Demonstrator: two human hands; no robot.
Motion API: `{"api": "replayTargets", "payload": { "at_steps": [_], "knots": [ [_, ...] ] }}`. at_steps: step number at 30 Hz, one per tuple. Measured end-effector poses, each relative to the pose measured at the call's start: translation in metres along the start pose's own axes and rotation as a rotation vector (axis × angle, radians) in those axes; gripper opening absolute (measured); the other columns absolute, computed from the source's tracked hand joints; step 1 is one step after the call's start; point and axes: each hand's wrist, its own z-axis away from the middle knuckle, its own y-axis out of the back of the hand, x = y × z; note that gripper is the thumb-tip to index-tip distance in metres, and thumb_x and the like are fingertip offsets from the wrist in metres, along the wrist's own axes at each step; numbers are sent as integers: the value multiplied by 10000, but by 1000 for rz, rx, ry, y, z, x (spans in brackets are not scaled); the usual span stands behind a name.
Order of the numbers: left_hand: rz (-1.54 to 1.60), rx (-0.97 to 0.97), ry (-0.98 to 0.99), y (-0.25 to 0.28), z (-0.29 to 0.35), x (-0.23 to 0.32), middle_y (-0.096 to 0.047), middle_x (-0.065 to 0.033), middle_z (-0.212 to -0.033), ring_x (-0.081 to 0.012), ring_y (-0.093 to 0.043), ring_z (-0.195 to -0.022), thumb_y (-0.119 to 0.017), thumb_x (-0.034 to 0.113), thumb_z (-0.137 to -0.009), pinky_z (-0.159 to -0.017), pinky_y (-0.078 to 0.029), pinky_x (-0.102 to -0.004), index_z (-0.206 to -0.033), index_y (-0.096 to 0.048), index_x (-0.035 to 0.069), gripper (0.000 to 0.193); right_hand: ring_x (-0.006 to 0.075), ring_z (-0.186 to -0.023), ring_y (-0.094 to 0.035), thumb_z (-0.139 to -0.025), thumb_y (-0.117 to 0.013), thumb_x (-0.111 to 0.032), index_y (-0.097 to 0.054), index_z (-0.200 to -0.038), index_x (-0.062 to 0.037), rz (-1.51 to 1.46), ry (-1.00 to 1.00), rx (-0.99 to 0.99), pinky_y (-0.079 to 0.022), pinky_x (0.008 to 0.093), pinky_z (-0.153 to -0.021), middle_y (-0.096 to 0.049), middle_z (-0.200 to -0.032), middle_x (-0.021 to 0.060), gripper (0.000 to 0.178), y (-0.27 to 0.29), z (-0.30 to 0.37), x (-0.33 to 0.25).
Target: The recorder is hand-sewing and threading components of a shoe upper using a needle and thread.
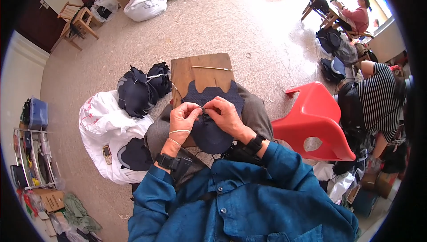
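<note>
A navy shoe upper (213,136) lies flat over my lap and the near part of a small wooden stool (187,68). Its rounded toe points toward me, and short dark rows of lacing cross its middle. My left hand (183,116) is closed in a pinch over the lacing, with a pale band at the wrist. Fingertip to fingertip with it, my right hand (226,116) pinches too. Between them shows a bit of dark lace, mostly covered by the fingers. On the stool's far half rests a thin pale rod (212,68).
To the left, tied bundles of navy uppers (133,92) sit on a white sack (100,117) with a mobile phone (107,154). A red plastic chair (318,117) stands close at right, a person in stripes (378,97) beyond it. Another person (356,17) sits far right.
</note>
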Motion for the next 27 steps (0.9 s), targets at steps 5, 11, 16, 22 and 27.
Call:
{"api": "replayTargets", "payload": {
  "at_steps": [5,11,16,22,27],
  "knots": [
    [177,27,22,-7,2,0,-676,13,-831,-41,-597,-702,-719,75,-917,-633,-494,-199,-982,-680,14,97,262,-765,-654,-858,-682,-23,-671,-909,2,-59,73,25,-514,339,-653,-620,-837,117,57,-4,-1,-3],
    [-951,311,-428,28,-13,-11,-589,-101,-773,-265,-586,-641,-749,184,-869,-618,-488,-384,-853,-623,6,218,185,-771,-658,-889,-671,-32,-655,-980,-2,-156,-141,84,-521,296,-682,-668,-856,104,97,3,7,28],
    [-774,376,-77,38,-44,-29,-593,-104,-726,-285,-585,-651,-787,295,-832,-634,-483,-416,-818,-617,22,322,96,-723,-610,-936,-629,-46,-633,-1032,-8,-232,-253,125,-506,254,-649,-642,-814,36,104,6,20,38],
    [-736,428,-37,36,-69,-42,-628,-101,-689,-271,-615,-628,-815,206,-767,-635,-510,-387,-756,-620,26,265,58,-689,-582,-964,-582,-58,-611,-1067,-25,-391,-357,80,-491,217,-572,-623,-832,-1,112,14,18,45],
    [-783,437,-82,36,-73,-47,-608,-100,-718,-270,-630,-696,-785,101,-767,-664,-514,-394,-748,-623,32,177,56,-684,-582,-969,-568,-66,-601,-1071,-31,-414,-367,77,-494,216,-541,-625,-840,2,112,13,16,46]
  ]
}}
